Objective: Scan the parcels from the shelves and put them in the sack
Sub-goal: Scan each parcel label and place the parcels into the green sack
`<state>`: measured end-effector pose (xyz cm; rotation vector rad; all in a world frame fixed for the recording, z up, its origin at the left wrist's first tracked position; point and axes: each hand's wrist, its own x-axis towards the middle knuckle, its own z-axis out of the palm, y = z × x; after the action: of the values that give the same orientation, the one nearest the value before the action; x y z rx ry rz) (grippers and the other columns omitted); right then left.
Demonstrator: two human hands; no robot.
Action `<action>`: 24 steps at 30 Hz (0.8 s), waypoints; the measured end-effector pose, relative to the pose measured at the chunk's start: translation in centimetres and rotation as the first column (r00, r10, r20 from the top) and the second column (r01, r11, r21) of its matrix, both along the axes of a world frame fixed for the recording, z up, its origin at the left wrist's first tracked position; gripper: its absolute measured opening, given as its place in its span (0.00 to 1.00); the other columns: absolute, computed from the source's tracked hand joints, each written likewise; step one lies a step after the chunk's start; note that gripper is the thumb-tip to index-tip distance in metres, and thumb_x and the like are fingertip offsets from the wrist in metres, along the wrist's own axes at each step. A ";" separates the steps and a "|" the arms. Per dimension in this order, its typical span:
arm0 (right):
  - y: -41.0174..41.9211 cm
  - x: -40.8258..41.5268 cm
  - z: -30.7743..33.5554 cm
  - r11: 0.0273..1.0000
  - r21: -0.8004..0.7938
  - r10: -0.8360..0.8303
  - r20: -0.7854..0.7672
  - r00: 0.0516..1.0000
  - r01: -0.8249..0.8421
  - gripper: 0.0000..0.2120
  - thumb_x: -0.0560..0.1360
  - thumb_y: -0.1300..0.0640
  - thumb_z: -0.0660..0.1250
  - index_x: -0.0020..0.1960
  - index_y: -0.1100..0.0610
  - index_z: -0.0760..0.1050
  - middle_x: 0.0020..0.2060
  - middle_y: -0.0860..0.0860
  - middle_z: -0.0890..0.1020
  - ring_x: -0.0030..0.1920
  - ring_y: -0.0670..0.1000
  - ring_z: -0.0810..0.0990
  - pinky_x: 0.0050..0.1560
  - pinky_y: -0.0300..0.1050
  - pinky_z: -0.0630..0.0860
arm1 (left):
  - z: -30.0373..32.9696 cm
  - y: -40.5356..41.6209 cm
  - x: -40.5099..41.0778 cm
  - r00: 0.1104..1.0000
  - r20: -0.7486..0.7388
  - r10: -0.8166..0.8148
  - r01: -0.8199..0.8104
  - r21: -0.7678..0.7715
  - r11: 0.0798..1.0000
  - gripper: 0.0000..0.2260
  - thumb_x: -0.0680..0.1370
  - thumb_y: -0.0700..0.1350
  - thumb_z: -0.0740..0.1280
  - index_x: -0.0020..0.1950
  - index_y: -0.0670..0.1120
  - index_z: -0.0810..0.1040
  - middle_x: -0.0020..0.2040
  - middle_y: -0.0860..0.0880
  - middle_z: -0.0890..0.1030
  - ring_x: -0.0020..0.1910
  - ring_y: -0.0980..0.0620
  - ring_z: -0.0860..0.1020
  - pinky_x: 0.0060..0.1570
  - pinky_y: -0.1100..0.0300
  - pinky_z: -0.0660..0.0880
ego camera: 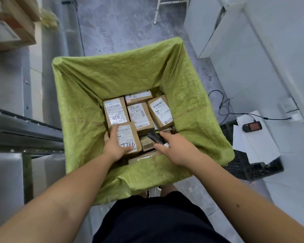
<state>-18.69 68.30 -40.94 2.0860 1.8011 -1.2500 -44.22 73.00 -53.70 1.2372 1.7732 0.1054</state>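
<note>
In the sack (81, 95), left hand (113, 146) grips parcel (128, 137) marked "7786".

Labelled cardboard parcels (140, 114) lie packed together inside the green sack (88, 92).

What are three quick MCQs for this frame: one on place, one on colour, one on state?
1. Where is the parcel marked 7786?
A. on the floor
B. in the sack
C. on the shelf

2. What colour is the sack?
A. green
B. blue
C. white

3. What is the right hand doing?
A. hanging empty
B. pressing the sack rim
C. holding a scanner

Key: B, the left hand grips the parcel inside the sack; A, its fabric is green; C, the right hand grips the dark scanner.
</note>
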 end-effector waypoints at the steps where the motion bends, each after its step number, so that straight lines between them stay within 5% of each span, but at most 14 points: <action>1: 0.0 0.0 0.0 1.000 0.000 0.002 -0.001 1.000 -0.002 0.35 0.80 0.34 0.61 0.82 0.50 0.61 0.68 0.58 0.75 0.68 0.57 0.73 0.62 0.50 0.72 | -0.3 0.0 0.2 0.999 -0.038 0.010 -0.010 -0.005 1.000 0.53 0.69 0.43 0.84 0.84 0.58 0.53 0.83 0.41 0.53 0.79 0.40 0.64 0.78 0.49 0.61; 5: -0.1 0.1 -0.2 1.000 -0.008 0.008 -0.004 1.000 -0.008 0.35 0.80 0.33 0.61 0.81 0.48 0.61 0.68 0.57 0.75 0.66 0.56 0.74 0.59 0.50 0.71 | -1.1 -0.3 0.8 0.982 -0.164 -0.093 0.082 -0.073 0.994 0.45 0.75 0.40 0.77 0.85 0.48 0.54 0.85 0.41 0.47 0.79 0.41 0.66 0.77 0.56 0.61; 14: 0.3 -0.6 -0.3 0.999 -0.027 0.023 0.027 0.999 -0.023 0.33 0.80 0.34 0.62 0.80 0.49 0.64 0.64 0.57 0.76 0.62 0.56 0.76 0.57 0.51 0.73 | 0.7 -0.2 1.6 0.934 -0.262 -0.243 0.224 -0.102 0.969 0.39 0.77 0.51 0.75 0.84 0.49 0.59 0.85 0.45 0.40 0.80 0.39 0.62 0.77 0.51 0.64; 24: -0.1 -1.1 0.8 0.995 -0.011 -0.095 0.035 0.995 0.095 0.41 0.76 0.33 0.68 0.82 0.47 0.59 0.70 0.58 0.73 0.66 0.58 0.76 0.65 0.52 0.75 | 7.2 0.9 3.5 0.836 -0.289 -0.467 0.460 -0.094 0.883 0.31 0.78 0.59 0.69 0.80 0.53 0.68 0.80 0.46 0.65 0.78 0.43 0.65 0.71 0.45 0.72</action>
<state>-19.77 68.25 -40.10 2.1962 1.6936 -1.2357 -40.72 73.87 -46.51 1.7064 1.6630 -0.4061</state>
